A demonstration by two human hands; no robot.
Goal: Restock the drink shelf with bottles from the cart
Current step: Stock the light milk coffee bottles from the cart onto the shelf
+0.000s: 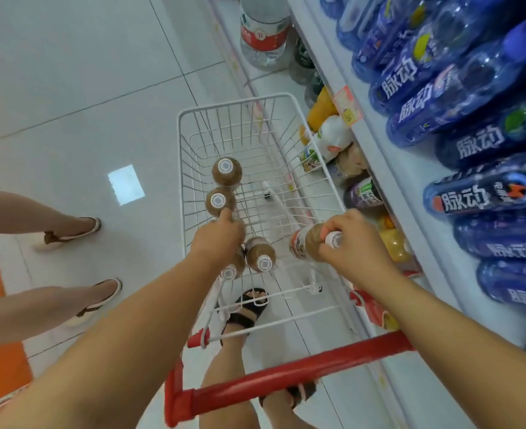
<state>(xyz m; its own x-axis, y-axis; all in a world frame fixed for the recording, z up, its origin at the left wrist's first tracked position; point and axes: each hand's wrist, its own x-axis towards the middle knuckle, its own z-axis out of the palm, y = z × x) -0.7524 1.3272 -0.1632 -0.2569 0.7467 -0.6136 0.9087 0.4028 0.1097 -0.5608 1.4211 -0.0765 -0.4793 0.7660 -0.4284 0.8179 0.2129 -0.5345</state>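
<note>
A white wire cart [193, 119] with a red handle [286, 376] stands below me beside the drink shelf [388, 168]. Several brown bottles with white caps stand in it, two of them at the far left [226, 171] [220, 201] and one near the middle [260, 253]. My right hand [353, 246] is closed around the neck of a brown bottle [305, 243], held tilted over the cart's right side. My left hand [220, 236] reaches down among the bottles on the left; its fingers hide what they touch.
Blue bottles [459, 97] fill the upper shelf on the right. Mixed juice and milk bottles [329, 137] sit on the lower shelf next to the cart. A large water bottle [263, 32] stands further ahead. Another person's legs [54, 230] are on the left, on white tiles.
</note>
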